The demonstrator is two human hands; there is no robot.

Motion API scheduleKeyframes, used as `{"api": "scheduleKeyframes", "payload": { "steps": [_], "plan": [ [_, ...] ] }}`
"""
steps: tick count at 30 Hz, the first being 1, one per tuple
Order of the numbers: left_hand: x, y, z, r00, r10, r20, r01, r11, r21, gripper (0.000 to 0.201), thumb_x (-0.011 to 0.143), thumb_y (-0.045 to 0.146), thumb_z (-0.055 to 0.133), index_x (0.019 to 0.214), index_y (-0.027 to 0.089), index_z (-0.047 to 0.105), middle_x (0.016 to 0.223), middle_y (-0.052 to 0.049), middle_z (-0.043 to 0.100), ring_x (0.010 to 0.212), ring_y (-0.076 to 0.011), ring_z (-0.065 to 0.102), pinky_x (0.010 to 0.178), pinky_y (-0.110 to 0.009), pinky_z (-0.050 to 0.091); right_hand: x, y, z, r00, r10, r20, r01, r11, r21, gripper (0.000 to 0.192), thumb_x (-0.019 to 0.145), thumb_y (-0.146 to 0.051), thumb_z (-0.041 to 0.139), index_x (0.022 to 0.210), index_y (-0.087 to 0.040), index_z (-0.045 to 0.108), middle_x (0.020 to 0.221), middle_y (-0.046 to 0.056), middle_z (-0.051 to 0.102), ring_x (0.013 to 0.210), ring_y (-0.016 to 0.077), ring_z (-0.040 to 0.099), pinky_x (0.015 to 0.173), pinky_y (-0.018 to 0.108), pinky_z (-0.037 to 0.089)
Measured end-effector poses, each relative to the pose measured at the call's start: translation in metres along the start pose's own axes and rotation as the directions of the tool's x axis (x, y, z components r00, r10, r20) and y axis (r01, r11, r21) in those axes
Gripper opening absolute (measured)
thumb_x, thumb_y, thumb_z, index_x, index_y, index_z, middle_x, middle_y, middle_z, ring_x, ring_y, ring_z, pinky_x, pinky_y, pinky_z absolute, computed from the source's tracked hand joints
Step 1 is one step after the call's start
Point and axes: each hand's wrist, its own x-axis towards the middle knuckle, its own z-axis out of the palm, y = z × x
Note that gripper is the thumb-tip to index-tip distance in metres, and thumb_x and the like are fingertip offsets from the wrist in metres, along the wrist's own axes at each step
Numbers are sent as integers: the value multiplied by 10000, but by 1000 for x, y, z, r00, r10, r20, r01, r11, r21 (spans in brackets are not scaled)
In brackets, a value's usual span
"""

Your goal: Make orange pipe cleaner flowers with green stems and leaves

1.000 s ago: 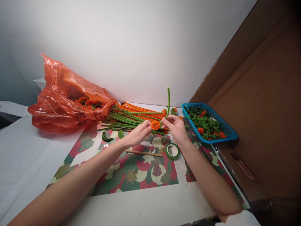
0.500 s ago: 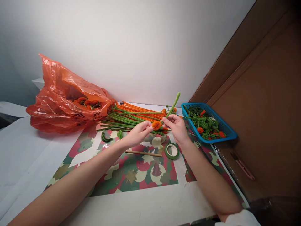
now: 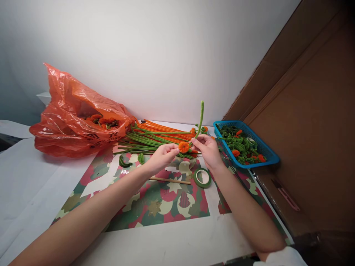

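Observation:
Between my hands is a small orange pumpkin-like piece (image 3: 183, 147) made of fuzzy pipe cleaner. My left hand (image 3: 166, 156) pinches its left side with thumb and fingertips. A light green pipe cleaner (image 3: 201, 116) rises from the fingers of my right hand (image 3: 207, 148), which is closed on it close to the pumpkin's right side. The green piece stands nearly upright with a slight bend. Behind the hands lie bundles of green pipe cleaners (image 3: 144, 139) and orange pipe cleaners (image 3: 163, 129). My fingers hide where the green stem meets the pumpkin.
A roll of green tape (image 3: 196, 181) and a thin wooden stick (image 3: 172, 180) lie on the patterned mat (image 3: 155, 218). Green leaf pieces (image 3: 141, 159) sit left. An orange plastic bag (image 3: 63, 111) stands far left, a blue basket (image 3: 273, 158) right. A pink-handled cutter (image 3: 288, 197) lies far right.
The free end of the green pipe cleaner has swung left and up, so it stands straighter. Both hands keep their pinch in almost the same place.

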Motion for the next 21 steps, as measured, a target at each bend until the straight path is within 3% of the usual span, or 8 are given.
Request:
{"api": "scheduleKeyframes", "payload": {
  "steps": [9, 16, 21],
  "plan": [
    [0, -1, 2, 999, 1, -32, -1, 1000, 4, 384, 765, 527, 609, 707, 182, 452, 519, 99, 271, 426, -42, 174, 405, -195, 135, 0, 0, 1, 1000, 15, 4, -15, 1000, 11, 414, 505, -439, 848, 664, -197, 552, 616, -43, 661, 466, 84, 578, 523, 228, 507],
    [1, -4, 2, 999, 2, -47, 1, 998, 70, 342, 802, 491, 576, 709, 179, 470, 516, 94, 301, 429, -52, 209, 405, -195, 154, -1, 0, 0, 991, 124, 56, -123, 992, -17, 346, 536, -415, 825, 668, -183, 604, 640, -29, 672, 558, 89, 610, 578, 208, 528],
    [0, -7, 2, 1000, -12, -2, 12, 996, 86, 303, 850, 421, 503, 681, 195, 395, 554, 83, 294, 466, -68, 224, 425, -192, 187, 0, -3, -4, 992, 108, 64, -105, 994, -38, 307, 546, -396, 822, 659, -173, 642, 659, -21, 685, 534, 79, 602, 572, 207, 524]
  ]
}}
